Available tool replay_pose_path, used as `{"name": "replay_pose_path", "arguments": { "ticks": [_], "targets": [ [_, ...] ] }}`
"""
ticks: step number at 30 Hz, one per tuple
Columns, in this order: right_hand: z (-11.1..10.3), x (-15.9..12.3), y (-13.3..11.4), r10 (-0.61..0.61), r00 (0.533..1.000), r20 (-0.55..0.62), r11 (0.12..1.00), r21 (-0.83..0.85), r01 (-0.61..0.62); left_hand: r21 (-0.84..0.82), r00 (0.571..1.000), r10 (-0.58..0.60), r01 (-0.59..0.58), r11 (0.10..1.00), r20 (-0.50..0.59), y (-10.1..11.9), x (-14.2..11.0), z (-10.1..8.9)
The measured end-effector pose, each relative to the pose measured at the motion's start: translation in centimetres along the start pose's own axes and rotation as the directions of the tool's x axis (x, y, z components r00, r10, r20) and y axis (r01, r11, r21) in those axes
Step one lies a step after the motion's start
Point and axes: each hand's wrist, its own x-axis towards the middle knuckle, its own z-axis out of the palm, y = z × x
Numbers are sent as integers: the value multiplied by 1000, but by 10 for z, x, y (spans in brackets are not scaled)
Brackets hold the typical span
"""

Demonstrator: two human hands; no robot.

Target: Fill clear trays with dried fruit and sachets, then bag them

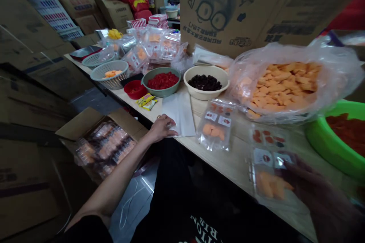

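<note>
1. Hands first: the right hand [309, 182] has hold of a filled pouch [269, 176] by its right side, near the table's front edge. Motion blur there, so don't quote me on exact finger placement.
2. Left hand [162, 127] has its fingers bent in close at the near edge of some flat whitish sheets [179, 114]. Pinching one or just touching? Honestly can't tell.
3. Second pouch [213, 127] lies flat on the table [239, 159], between the sheets and the held one. Both have orange pieces low down, two labels mid-way and reddish bits up top.
4. Step in hand, my read: handling a loaded pouch on the right while the left is at the sheets.
5. Next move, if it's lifting a sheet, calls for fingertips getting under just one edge. The held pouch wants a flat, level grip so nothing slides around inside.
6. Watch the big plastic bag [339, 70] and bright green tub [319, 136], since both crowd the right hand's side.
</note>
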Motion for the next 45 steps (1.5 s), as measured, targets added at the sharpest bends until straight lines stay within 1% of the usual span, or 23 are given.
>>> {"name": "replay_pose_path", "arguments": {
  "ticks": [1,3,5,7,10,11,13,15,17,19,21,23,25,27,29,32,34,37,39,40,42,44,45],
  "targets": [
    [19,-3,-3,33,998,47,998,44,-35,5,1000,-4,3,1000,31,-11,4,1],
    [62,-8,-6,80,978,193,991,90,-98,-4,999,13,-13,1000,43,-22,10,8],
    [106,-12,-3,111,928,355,986,80,-149,10,999,33,-34,999,30,-20,13,14],
    [143,-15,7,146,865,481,977,68,-202,68,999,37,-38,997,14,-14,9,15],
    [184,-17,29,220,775,592,958,18,-286,185,997,73,-74,980,11,-6,-5,10],
    [195,-17,35,249,755,606,952,-10,-305,208,994,102,-105,972,23,-5,-10,7],
    [210,-16,45,298,734,611,942,-65,-328,221,987,157,-162,962,41,-6,-21,5],
    [219,-17,49,322,724,610,936,-89,-341,215,986,169,-165,963,-4,-10,-29,6],
    [223,-18,48,321,715,621,934,-84,-347,209,980,164,-138,968,-114,-15,-33,10],
    [223,-19,45,318,690,650,933,-88,-348,207,954,187,-138,969,-236,-18,-33,13],
    [221,-21,40,326,644,692,930,-114,-349,195,919,239,-184,963,-312,-16,-31,12],
    [221,-22,36,332,578,745,924,-134,-358,180,892,308,-261,948,-332,-11,-29,6],
    [223,-22,33,324,516,793,919,-134,-372,172,873,387,-350,921,-295,-4,-27,-1],
    [227,-21,32,314,486,815,916,-126,-380,176,859,445,-412,894,-252,-1,-25,-6],
    [231,-18,33,307,499,810,918,-114,-380,177,852,449,-414,893,-268,0,-22,-7],
    [234,-14,35,306,539,785,918,-93,-386,154,862,367,-333,930,-350,-3,-18,-4],
    [235,-14,35,312,552,773,914,-85,-397,123,873,322,-298,947,-365,-3,-17,-3],
    [239,-17,29,314,543,779,907,-78,-413,82,872,329,-322,943,-363,2,-18,-8],
    [243,-18,23,298,520,801,905,-63,-421,64,861,354,-356,932,-366,6,-20,-15],
    [246,-17,19,286,508,813,905,-54,-423,55,859,377,-382,922,-348,8,-21,-19],
    [250,-15,13,270,493,827,904,-42,-425,33,860,432,-440,897,-271,9,-23,-28],
    [252,-10,9,278,493,825,902,-47,-429,12,856,487,-492,870,-175,7,-24,-35],
    [252,-8,8,285,496,820,900,-52,-432,5,851,504,-509,861,-147,5,-24,-38]
  ]
}}
